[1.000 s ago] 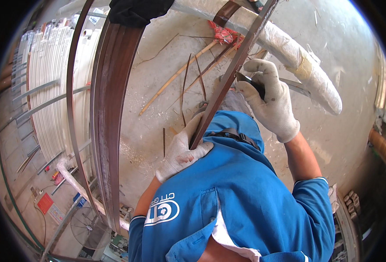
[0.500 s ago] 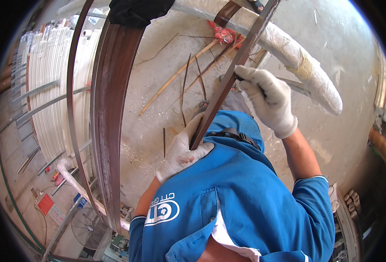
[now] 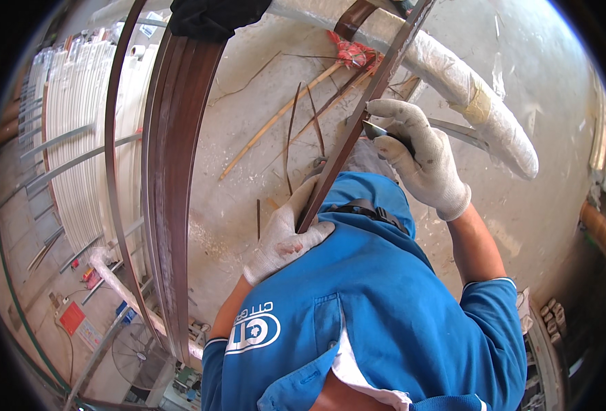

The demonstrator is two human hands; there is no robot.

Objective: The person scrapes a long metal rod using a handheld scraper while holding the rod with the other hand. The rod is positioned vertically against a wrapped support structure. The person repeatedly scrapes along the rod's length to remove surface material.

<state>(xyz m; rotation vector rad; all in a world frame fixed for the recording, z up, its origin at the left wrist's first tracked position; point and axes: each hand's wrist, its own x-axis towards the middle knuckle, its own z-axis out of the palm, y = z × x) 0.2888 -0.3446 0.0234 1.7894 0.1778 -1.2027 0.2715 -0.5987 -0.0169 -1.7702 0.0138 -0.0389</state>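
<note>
A long dark brown strip [image 3: 349,145] runs slantwise from my body up toward the far side. Its near end is in my gloved left hand [image 3: 279,245], the thumb along one side and the fingers on the other. Close beside the strip's right edge is my gloved right hand [image 3: 432,163], closed around a small knife [image 3: 374,130]. The short metal blade points at the strip, while the dark handle lies mostly hidden in the palm. My right forefinger reaches out to the strip's edge.
Wide brown panels [image 3: 183,151] stand on the left under a black cloth [image 3: 210,19]. A plastic-wrapped roll [image 3: 467,85] crosses the far right. On the floor lie a red-headed broom [image 3: 269,133] and thin dark offcuts. White profiles [image 3: 77,144] and a fan [image 3: 137,353] are farther left.
My right hand's fingers have loosened and shifted, so the knife blade now shows beside the strip. My left hand and the strip have barely moved.
</note>
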